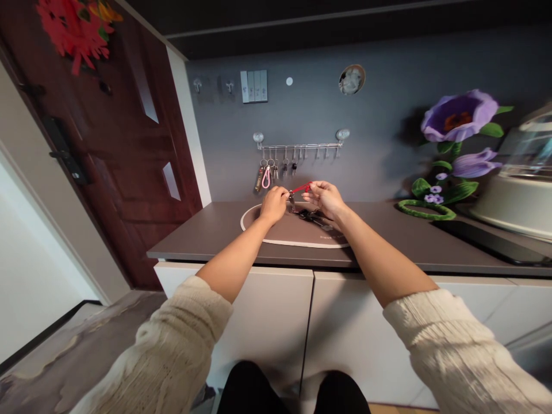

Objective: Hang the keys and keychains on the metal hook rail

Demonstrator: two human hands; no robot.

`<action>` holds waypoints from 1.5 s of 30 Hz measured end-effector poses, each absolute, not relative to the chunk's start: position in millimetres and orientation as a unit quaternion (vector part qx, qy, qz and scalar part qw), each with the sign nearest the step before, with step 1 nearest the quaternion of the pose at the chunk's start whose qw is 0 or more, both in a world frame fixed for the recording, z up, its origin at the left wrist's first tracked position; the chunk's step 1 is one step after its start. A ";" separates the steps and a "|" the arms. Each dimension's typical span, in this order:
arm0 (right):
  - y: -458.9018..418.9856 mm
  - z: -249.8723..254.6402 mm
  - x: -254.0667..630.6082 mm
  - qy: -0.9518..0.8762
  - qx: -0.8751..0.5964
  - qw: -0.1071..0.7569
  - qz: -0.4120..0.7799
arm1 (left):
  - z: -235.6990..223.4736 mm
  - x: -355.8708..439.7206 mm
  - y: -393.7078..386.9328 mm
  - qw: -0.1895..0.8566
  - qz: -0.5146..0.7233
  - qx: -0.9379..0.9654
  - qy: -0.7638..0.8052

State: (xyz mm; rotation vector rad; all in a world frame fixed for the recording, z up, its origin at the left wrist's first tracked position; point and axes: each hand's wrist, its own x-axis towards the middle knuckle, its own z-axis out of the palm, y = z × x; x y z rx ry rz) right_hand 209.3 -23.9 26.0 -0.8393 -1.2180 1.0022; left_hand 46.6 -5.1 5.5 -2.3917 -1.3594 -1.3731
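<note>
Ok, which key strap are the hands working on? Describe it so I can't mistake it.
Find the oval mat on the grey counter beneath the wall hook rail. Above the mat, the left hand and right hand stretch a red strap between them. The other keys hang from the rail; this strap is red and hand-held.

Home entryway, by the front door.
Dark wood door w/ red decoration at left; gray wall w/ hook rail carrying keys, light switches above. Gray counter over white cabinets, oval mat on top. Big purple fabric flowers at right. Domestic decor, no work gear.
</note>
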 end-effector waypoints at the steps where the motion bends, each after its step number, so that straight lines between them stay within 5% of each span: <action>1: -23.8 25.7 209.4 -0.530 -0.373 0.624 0.437 | 5.9 46.4 -4.9 0.031 -0.451 -0.774 -0.443; 12: -19.7 14.4 205.0 -0.658 -0.470 0.495 0.318 | 8.9 46.4 -6.3 0.011 -0.495 -0.752 -0.435; 16: -23.8 15.2 201.0 -0.669 -0.449 0.528 0.270 | 10.2 46.4 -7.6 0.008 -0.507 -0.753 -0.420; 28: -18.6 4.7 193.2 -0.685 -0.323 0.523 0.391 | 9.4 50.4 -7.7 -0.008 -0.538 -0.757 -0.371; 45: -26.3 11.8 190.4 -0.585 -0.339 0.596 0.434 | 6.1 53.9 -7.6 -0.030 -0.579 -0.722 -0.377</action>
